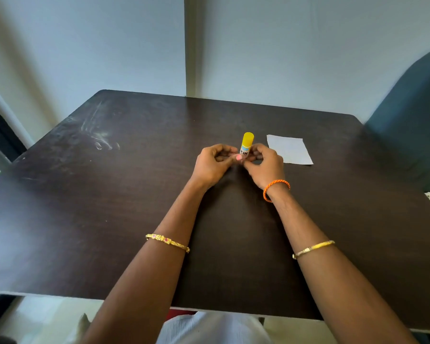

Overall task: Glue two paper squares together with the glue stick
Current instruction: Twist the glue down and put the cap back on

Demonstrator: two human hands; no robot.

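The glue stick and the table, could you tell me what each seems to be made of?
Glue stick: probably plastic, with a smooth, evenly coloured yellow cap above a printed white label. Table: likely laminate or veneered board, dark brown with faint grain, matte, with pale scuffs at the far left.

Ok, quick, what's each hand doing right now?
Left hand: holding the lower part of the glue stick.
Right hand: holding the same glue stick; yellow cap on.
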